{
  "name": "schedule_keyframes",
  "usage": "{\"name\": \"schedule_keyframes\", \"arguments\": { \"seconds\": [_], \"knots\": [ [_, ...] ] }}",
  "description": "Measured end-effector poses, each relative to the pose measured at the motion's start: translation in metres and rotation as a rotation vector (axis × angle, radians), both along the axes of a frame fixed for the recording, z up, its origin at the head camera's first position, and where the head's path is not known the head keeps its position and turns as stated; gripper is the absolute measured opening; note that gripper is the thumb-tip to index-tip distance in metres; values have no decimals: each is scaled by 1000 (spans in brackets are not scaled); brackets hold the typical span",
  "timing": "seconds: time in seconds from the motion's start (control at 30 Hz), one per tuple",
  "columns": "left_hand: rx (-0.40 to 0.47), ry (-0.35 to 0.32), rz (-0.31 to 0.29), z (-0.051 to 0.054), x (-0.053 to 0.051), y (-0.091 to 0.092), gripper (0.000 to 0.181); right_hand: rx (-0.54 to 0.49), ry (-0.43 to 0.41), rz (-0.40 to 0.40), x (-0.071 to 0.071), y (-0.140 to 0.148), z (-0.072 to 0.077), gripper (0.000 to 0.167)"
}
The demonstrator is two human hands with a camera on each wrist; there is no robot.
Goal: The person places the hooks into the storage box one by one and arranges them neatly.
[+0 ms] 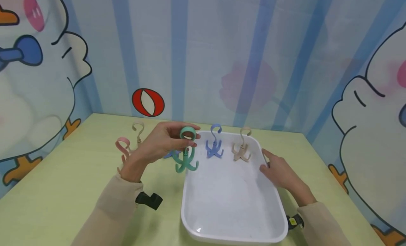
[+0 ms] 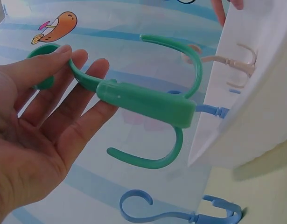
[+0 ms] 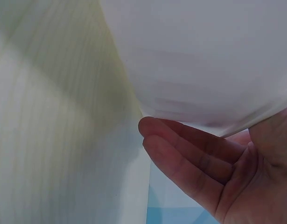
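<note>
My left hand (image 1: 161, 140) pinches a green octopus-shaped hook (image 1: 185, 160) by its curled top, just left of the white tray's rim. In the left wrist view the thumb and fingers of the hand (image 2: 45, 116) hold the green hook (image 2: 143, 102) at its curl. The right hand (image 1: 280, 172) grips the right rim of the white tray (image 1: 234, 200); in the right wrist view the fingers of that hand (image 3: 194, 163) lie against the tray's outer side (image 3: 194, 60). A blue hook (image 1: 214, 147) and a beige hook (image 1: 241, 151) stand inside the tray at its far end.
Left of the tray, partly behind my left hand and forearm, are a pink hook (image 1: 123, 147), another beige hook (image 1: 138, 131) and another blue hook (image 1: 170, 154). They stand on the pale yellow table (image 1: 63, 189). A patterned curtain (image 1: 203, 62) hangs behind the table.
</note>
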State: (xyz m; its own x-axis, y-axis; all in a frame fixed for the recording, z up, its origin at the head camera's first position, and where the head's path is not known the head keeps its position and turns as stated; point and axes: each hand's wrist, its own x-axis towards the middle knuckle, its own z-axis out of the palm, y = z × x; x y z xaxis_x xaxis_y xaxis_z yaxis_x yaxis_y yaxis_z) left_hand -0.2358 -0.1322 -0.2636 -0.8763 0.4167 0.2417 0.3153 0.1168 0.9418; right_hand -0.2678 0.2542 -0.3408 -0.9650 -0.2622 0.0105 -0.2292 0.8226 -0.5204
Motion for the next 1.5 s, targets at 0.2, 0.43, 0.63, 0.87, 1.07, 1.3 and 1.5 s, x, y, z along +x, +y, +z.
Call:
{"name": "schedule_keyframes", "arguments": {
  "seconds": [0.2,0.43,0.63,0.87,1.07,1.3,1.5],
  "knots": [
    [-8,24,-24,-1,-3,9,42,-4,-10,-6,0,0,0,70],
    [-43,44,-17,-2,-5,19,42,-5,-6,-3,0,0,0,70],
    [-26,26,-26,-3,-8,29,40,-3,-3,-1,1,0,0,70],
    [-35,26,-33,-7,-14,38,39,0,-8,3,1,0,1,70],
    [-27,22,-34,-6,-15,43,40,4,-10,6,-1,1,1,71],
    [-6,12,-45,-6,-18,49,39,-1,-8,11,-1,1,1,71],
    [12,-4,-57,-6,-20,52,41,2,-2,15,0,1,1,70]
  ]
}}
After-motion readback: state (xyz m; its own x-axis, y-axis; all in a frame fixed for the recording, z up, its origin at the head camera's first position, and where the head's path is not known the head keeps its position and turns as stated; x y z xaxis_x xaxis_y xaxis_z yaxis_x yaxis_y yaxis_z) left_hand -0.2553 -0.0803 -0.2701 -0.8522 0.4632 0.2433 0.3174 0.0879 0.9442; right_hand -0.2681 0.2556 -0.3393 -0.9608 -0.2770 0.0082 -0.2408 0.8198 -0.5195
